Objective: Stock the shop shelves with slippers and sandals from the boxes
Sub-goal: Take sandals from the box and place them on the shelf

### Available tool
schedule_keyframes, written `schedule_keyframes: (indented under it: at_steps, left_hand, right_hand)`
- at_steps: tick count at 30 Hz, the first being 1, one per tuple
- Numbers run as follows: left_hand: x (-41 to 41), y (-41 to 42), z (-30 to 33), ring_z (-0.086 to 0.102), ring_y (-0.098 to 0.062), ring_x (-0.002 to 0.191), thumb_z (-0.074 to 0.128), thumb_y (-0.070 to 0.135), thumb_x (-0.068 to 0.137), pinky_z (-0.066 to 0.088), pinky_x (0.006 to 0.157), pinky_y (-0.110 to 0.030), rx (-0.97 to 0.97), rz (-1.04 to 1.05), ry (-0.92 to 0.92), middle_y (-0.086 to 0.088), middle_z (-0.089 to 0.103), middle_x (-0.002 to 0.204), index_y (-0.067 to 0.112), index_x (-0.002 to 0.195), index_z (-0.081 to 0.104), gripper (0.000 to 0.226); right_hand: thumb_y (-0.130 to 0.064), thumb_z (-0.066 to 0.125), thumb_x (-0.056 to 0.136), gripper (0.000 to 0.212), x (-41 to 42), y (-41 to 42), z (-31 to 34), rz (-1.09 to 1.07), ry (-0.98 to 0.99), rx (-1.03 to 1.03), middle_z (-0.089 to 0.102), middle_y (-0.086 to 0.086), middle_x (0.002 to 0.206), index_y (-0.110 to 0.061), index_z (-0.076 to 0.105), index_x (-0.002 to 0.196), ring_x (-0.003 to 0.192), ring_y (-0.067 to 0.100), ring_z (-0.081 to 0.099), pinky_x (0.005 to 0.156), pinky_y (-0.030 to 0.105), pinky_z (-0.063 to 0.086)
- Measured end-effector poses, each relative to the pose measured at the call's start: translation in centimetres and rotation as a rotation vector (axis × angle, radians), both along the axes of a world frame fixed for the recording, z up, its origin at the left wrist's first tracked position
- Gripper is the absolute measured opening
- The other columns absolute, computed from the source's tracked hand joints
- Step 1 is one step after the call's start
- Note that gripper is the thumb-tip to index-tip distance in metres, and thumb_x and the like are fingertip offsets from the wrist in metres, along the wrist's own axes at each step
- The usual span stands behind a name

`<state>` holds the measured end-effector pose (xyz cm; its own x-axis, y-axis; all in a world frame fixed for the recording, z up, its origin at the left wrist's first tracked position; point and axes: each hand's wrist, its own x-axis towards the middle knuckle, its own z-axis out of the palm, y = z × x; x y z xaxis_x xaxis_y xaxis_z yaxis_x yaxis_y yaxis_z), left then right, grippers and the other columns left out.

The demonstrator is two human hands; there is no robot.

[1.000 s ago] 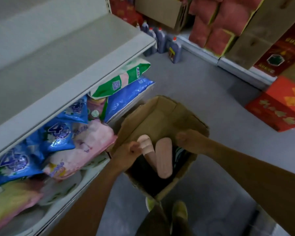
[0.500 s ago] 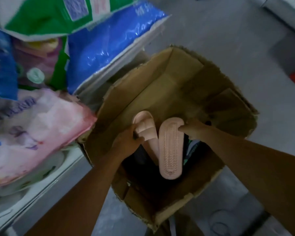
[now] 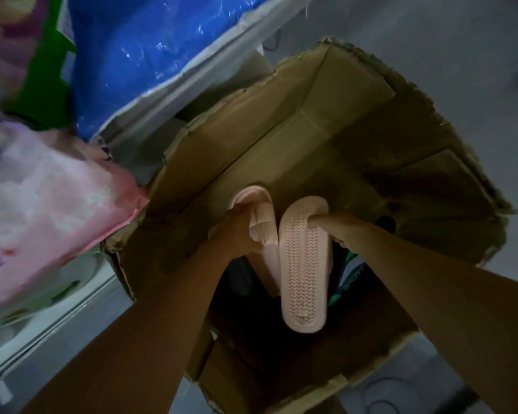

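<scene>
Carton: an open brown corrugated cardboard box (image 3: 326, 138) with ragged, torn flaps fills the centre and right of the frame; its interior is dark at the lower middle.
Floor: a plain grey floor (image 3: 461, 55) runs across the upper right and shows again at the bottom edge.
Blue pack: a glossy blue plastic bag (image 3: 150, 58) lies in the upper left, overhanging the carton's upper-left flap.
Pink pack: a soft pink and white plastic package (image 3: 42, 198) sits at the left edge, just beside the carton's left flap.
Sole-up slipper: a pale pink rubber slide slipper (image 3: 302, 264), its zigzag-patterned sole turned to the camera, stands lengthwise over the carton's opening at centre.
Strap-up slipper: a second pale pink slide with a ribbed strap (image 3: 262, 225) lies touching the first along its left side.
Left hand: the left hand (image 3: 234, 231) grips the strap-up slipper, fingers curled round its strap.
Right hand: the right hand (image 3: 335, 225) holds the sole-up slipper near its toe, thumb pressed on the sole, fingers hidden behind.
</scene>
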<state>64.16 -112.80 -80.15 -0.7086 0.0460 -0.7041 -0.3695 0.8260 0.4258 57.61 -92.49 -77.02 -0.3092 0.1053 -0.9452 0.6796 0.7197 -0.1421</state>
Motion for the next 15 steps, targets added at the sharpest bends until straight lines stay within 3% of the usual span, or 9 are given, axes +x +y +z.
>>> schedule_keyframes:
  at_steps: [2, 5, 7, 9, 12, 13, 15]
  left_hand:
    - [-0.1, -0.2, -0.2, 0.038, -0.026, 0.134, 0.083, 0.034, 0.067, 0.039, 0.103, -0.038, -0.022, -0.023, 0.013, -0.006, 0.034, 0.15, 0.018, 0.148, 0.025, 0.101]
    - [0.1, -0.5, -0.1, 0.036, -0.027, 0.135, 0.082, 0.037, 0.068, 0.04, 0.104, -0.041, -0.055, -0.019, 0.007, -0.006, 0.034, 0.149, 0.02, 0.148, 0.023, 0.101]
    - [0.3, -0.7, -0.2, 0.035, -0.027, 0.135, 0.082, 0.037, 0.068, 0.039, 0.104, -0.043, -0.036, 0.01, 0.0, -0.006, 0.033, 0.15, 0.022, 0.148, 0.022, 0.102]
    - [0.5, -0.9, -0.2, 0.035, -0.027, 0.135, 0.081, 0.039, 0.068, 0.04, 0.104, -0.043, -0.038, 0.02, -0.002, -0.005, 0.033, 0.15, 0.023, 0.148, 0.023, 0.1]
    - [0.5, -1.0, -0.2, 0.038, -0.026, 0.132, 0.08, 0.044, 0.068, 0.042, 0.099, -0.039, -0.089, -0.013, 0.025, -0.005, 0.036, 0.147, 0.022, 0.145, 0.029, 0.095]
    - [0.4, -1.0, -0.2, 0.039, -0.027, 0.132, 0.079, 0.045, 0.069, 0.042, 0.099, -0.038, -0.101, -0.014, 0.031, -0.006, 0.036, 0.147, 0.022, 0.144, 0.029, 0.093]
    - [0.4, -1.0, -0.3, 0.039, -0.029, 0.132, 0.077, 0.047, 0.071, 0.042, 0.099, -0.038, -0.139, 0.017, 0.041, -0.007, 0.033, 0.147, 0.022, 0.145, 0.027, 0.093]
  right_hand:
    - [-0.037, 0.054, 0.093, 0.056, 0.0, -0.3, 0.2, -0.03, 0.017, -0.035, 0.052, 0.012, 0.123, -0.016, 0.037, 0.142, 0.106, 0.029, 0.052, 0.091, 0.039, 0.046]
    - [-0.039, 0.053, 0.093, 0.055, -0.1, -0.5, 0.6, -0.038, 0.039, -0.087, 0.052, 0.01, 0.125, -0.024, 0.035, 0.143, 0.107, 0.03, 0.052, 0.083, 0.041, 0.049]
    - [-0.041, 0.053, 0.093, 0.057, -0.6, -0.8, 0.5, 0.071, 0.129, -0.077, 0.051, 0.01, 0.132, -0.022, 0.037, 0.144, 0.116, 0.029, 0.052, 0.088, 0.039, 0.048]
    - [-0.047, 0.051, 0.092, 0.053, -1.6, -1.3, 1.0, 0.18, 0.282, -0.035, 0.058, 0.009, 0.122, -0.019, 0.045, 0.136, 0.109, 0.027, 0.057, 0.088, 0.037, 0.049]
    - [-0.058, 0.042, 0.091, 0.047, -4.3, -2.8, 2.3, 0.45, 0.513, 0.102, 0.055, 0.001, 0.083, -0.015, 0.052, 0.108, 0.082, 0.019, 0.058, 0.079, 0.034, 0.049]
    - [-0.056, 0.041, 0.092, 0.043, -5.3, -3.7, 2.9, 0.552, 0.576, 0.161, 0.051, 0.001, 0.08, -0.016, 0.048, 0.105, 0.082, 0.019, 0.055, 0.077, 0.033, 0.045]
    - [-0.05, 0.048, 0.089, 0.043, -7.1, -5.6, 3.8, 0.748, 0.692, 0.242, 0.054, 0.005, 0.097, -0.018, 0.045, 0.116, 0.096, 0.026, 0.053, 0.081, 0.038, 0.04]
